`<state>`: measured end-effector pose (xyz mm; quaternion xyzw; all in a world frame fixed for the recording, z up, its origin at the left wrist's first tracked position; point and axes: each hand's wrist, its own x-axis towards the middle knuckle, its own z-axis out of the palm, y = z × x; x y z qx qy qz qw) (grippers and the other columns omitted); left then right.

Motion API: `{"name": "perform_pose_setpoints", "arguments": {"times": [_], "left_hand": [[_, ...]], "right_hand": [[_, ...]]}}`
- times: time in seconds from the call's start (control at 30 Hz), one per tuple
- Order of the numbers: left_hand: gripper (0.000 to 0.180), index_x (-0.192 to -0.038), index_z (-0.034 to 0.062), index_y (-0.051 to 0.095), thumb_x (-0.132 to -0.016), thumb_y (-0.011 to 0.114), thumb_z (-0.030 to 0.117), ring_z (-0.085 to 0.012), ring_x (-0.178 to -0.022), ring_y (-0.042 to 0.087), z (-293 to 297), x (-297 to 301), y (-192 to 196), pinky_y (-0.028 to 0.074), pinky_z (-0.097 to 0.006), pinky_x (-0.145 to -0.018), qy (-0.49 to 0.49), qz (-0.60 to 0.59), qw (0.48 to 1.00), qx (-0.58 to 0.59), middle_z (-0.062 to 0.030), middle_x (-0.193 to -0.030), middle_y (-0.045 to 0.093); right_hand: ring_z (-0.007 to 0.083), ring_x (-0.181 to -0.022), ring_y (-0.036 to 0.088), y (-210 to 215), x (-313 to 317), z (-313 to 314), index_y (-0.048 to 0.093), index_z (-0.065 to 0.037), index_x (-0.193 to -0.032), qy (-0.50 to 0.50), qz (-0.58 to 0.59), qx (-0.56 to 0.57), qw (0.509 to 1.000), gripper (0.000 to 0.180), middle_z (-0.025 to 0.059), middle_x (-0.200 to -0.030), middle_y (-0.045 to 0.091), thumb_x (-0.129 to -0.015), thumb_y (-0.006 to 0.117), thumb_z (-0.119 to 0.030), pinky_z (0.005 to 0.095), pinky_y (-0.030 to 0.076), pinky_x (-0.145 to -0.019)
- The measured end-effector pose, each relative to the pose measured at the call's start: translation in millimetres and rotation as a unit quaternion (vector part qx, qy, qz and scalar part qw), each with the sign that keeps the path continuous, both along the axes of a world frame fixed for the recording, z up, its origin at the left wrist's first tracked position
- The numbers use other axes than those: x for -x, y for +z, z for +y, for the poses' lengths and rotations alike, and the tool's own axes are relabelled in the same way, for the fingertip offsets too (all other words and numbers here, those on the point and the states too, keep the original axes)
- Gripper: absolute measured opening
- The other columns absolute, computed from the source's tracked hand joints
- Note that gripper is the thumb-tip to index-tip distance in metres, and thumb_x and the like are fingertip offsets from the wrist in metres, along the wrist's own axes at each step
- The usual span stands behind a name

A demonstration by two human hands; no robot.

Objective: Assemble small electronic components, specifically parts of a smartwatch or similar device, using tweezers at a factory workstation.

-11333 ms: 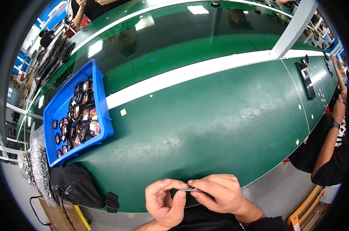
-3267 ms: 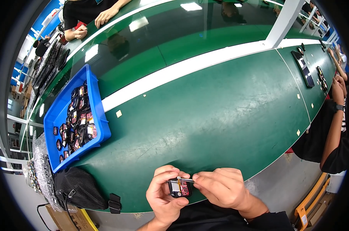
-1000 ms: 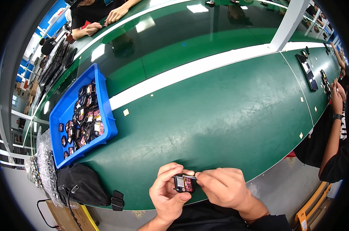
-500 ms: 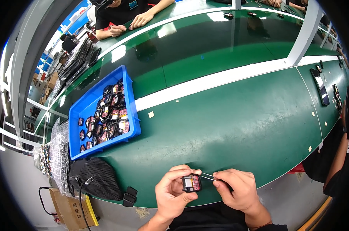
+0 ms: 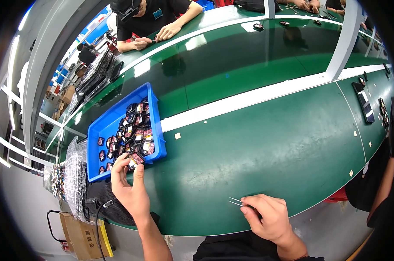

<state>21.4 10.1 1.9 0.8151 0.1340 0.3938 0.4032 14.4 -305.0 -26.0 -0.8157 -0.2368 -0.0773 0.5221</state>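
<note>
My left hand (image 5: pixel 133 194) reaches out over the near right corner of a blue plastic bin (image 5: pixel 161 154). Between its thumb and fingers is a small black watch-like case (image 5: pixel 137 158) with a red and white inside showing. Several similar cases (image 5: pixel 128 130) lie heaped in the bin, mostly toward its right side. Low over the green table's front edge, my right hand (image 5: pixel 270 217) is closed on metal tweezers (image 5: pixel 235 202). Their tips point left, slightly apart, with nothing between them.
A black mesh bag (image 5: pixel 112 201) and bubble wrap (image 5: pixel 76 178) sit left, by a cardboard box (image 5: pixel 81 237). A white divider (image 5: pixel 249 101) crosses the green table (image 5: pixel 232 152). A co-worker (image 5: pixel 155 19) works opposite. A phone-like black slab (image 5: pixel 363 102) lies at right.
My left hand has carried the watch-like case from in front of me, beside the tweezers, up and left to the bin. My right hand has stayed nearly still. The view has shifted slightly.
</note>
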Motion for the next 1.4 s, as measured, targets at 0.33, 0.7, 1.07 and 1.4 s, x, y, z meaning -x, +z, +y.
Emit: {"name": "perform_pose_setpoints", "arguments": {"times": [0.33, 0.7, 1.07, 1.4], "left_hand": [[0.048, -0.138, 0.0084, 0.064, -0.093, 0.075, 0.020, -0.0441, -0.148, 0.035, -16, -9, 4, 0.031, -0.054, -0.119, 0.086, 0.191, 0.936, -0.283, -0.0218, -0.151, 0.050], [0.064, -0.140, 0.0000, 0.056, -0.088, 0.081, 0.027, -0.0427, -0.149, 0.036, -72, 26, 3, 0.029, -0.051, -0.121, -0.196, 0.169, 0.964, -0.066, -0.0224, -0.153, 0.046], [0.029, -0.113, -0.0045, 0.067, -0.094, 0.078, 0.014, -0.0282, -0.110, 0.067, -144, 55, -23, 0.052, -0.036, -0.097, -0.362, 0.124, 0.900, 0.208, -0.0205, -0.120, 0.066], [0.027, -0.109, -0.0014, 0.061, -0.091, 0.079, 0.006, -0.0270, -0.107, 0.066, -139, 59, -33, 0.056, -0.037, -0.092, -0.373, 0.108, 0.859, 0.335, -0.0178, -0.115, 0.064]], "right_hand": [[0.0237, -0.062, 0.069, 3, -2, 1, 0.069, -0.002, -0.097, 0.003, -0.004, 0.018, 1.000, 0.015, 0.0082, -0.080, 0.073, -0.084, 0.077, -0.004, 0.0325, 0.055, -0.054], [0.0232, -0.064, 0.070, 0, -1, -1, 0.070, -0.002, -0.097, 0.001, -0.001, 0.009, 1.000, 0.015, 0.0082, -0.084, 0.074, -0.084, 0.078, -0.005, 0.0323, 0.056, -0.055], [0.0216, -0.065, 0.069, -5, -4, -4, 0.070, -0.003, -0.104, 0.102, -0.050, 0.015, 0.993, 0.024, 0.0073, -0.089, 0.073, -0.083, 0.079, -0.007, 0.0323, 0.056, -0.059], [0.0209, -0.061, 0.067, 0, -7, -3, 0.073, -0.003, -0.097, 0.103, -0.029, -0.011, 0.994, 0.020, 0.0061, -0.082, 0.072, -0.079, 0.082, -0.005, 0.0314, 0.052, -0.054]]}}
